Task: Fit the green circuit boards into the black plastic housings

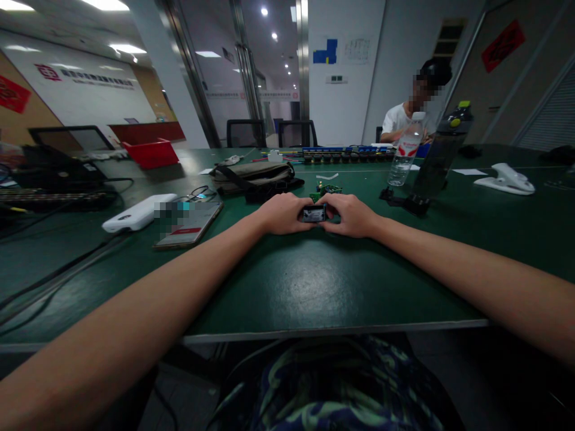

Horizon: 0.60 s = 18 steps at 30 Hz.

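Left hand: the left hand (282, 214) rests on the green table (314, 287), fingers curled tight around the left end of a small black block (313, 214).
Right hand: the right hand (353, 215) mirrors it, fingers folded and clamped on the right end of the same block, knuckles facing the camera.
Small black block: it sits pinched between the two hands, low over the table, a little past the middle of the tabletop; only its near face shows, with a pale patch on it. Whether it touches the table I cannot tell.
Circuit boards: small green circuit boards (326, 190) lie just behind the hands.
Bag: a flat olive bag (254, 175) with a dark strap lies farther back, left of the boards.
Left of the hands: a tablet (191, 224) lies flat, and beside it a white box (138, 214); black cables (58, 272) run across that side.
Right of the hands: a clear water bottle (405, 152) stands upright, and just beside it a dark flask (442, 152) on a black stand.
Far right: a white tool (505, 178) lies on the table.
Far side: another person in a white shirt (398, 120) sits behind a long blue rack (345, 153).
Back left: a red bin (151, 153) stands by the wall.
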Available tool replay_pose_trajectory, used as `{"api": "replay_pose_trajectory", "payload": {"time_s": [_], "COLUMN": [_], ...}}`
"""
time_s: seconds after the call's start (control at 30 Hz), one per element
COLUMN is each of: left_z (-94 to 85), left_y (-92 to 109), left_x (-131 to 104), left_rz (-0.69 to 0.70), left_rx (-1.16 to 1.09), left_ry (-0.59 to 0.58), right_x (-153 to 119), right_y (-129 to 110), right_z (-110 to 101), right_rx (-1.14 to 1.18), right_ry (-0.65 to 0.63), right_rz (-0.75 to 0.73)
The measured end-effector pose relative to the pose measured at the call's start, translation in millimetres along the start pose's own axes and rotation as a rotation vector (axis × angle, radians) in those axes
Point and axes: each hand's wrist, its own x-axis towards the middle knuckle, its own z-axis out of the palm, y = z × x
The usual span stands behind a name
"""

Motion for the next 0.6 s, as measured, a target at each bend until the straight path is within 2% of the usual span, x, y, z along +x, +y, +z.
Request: {"api": "replay_pose_trajectory", "payload": {"time_s": [0.6], "left_z": [-2.0], "left_y": [1.3], "left_x": [-0.3], "left_rz": [-0.003], "left_rx": [0.001], "left_ry": [-0.005], "right_x": [0.0], "right_y": [0.0], "right_z": [-0.6], "right_rx": [-0.001], "right_ry": [0.002], "right_rz": [-0.005]}}
